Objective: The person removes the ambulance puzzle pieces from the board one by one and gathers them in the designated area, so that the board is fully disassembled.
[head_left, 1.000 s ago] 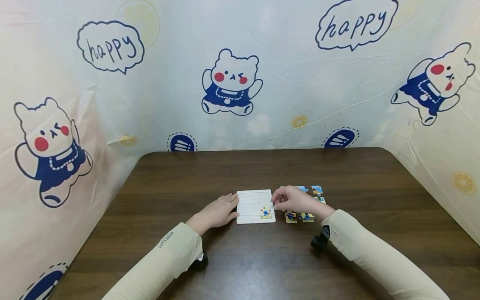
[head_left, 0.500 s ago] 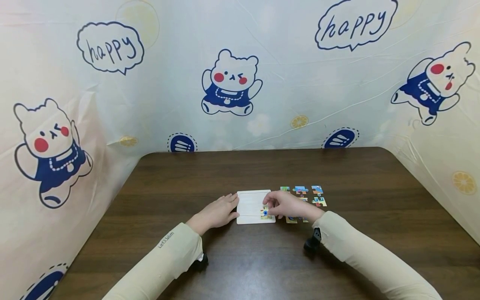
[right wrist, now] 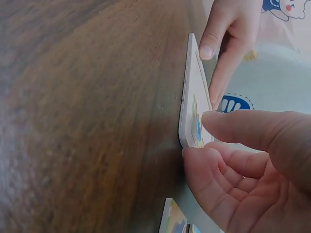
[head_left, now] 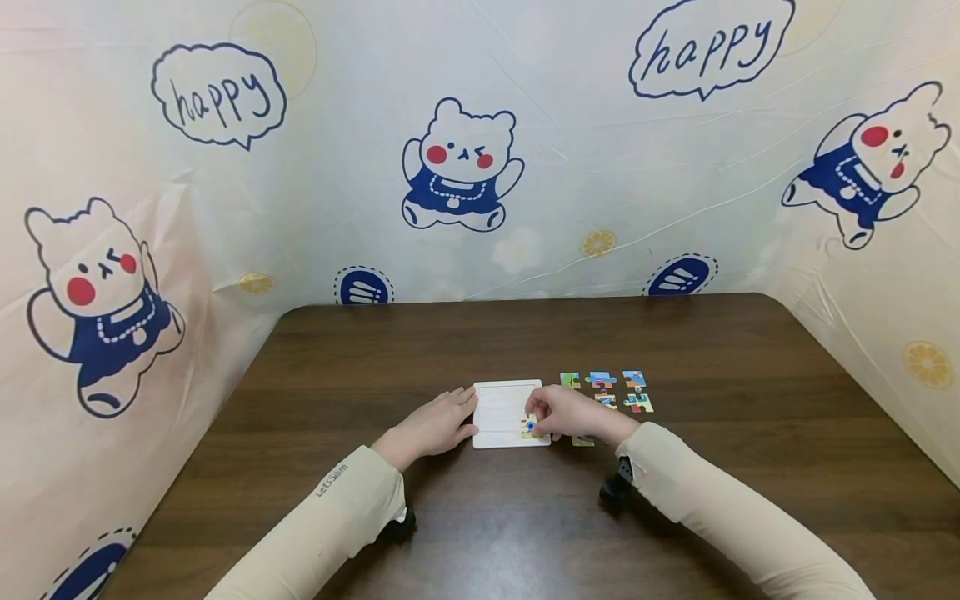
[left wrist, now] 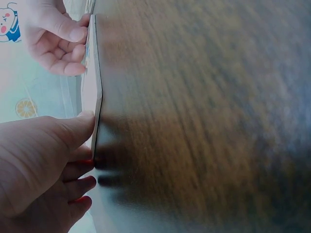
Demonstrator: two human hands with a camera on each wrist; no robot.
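A white puzzle tray (head_left: 498,414) lies flat on the table between the hands. One yellow puzzle piece (head_left: 527,427) with a blue dot sits in its near right corner. From the left, my left hand (head_left: 429,425) rests against the tray's edge, fingers extended; its thumb (left wrist: 82,124) touches the rim in the left wrist view. My right hand (head_left: 573,412) reaches over the tray's right edge with curled fingers. Its thumb (right wrist: 243,127) and fingertips are at the corner piece in the right wrist view, partly covering it.
Right of the tray lie several loose puzzle pieces, among them a green one (head_left: 570,380), a blue one (head_left: 633,379) and a yellow one (head_left: 639,403). My right hand and forearm hide some. A printed cloth (head_left: 570,167) stands behind the wooden table (head_left: 465,517).
My right hand has moved left from the tray's right edge onto the corner piece, uncovering more loose pieces behind it. The left hand and the tray have stayed put.
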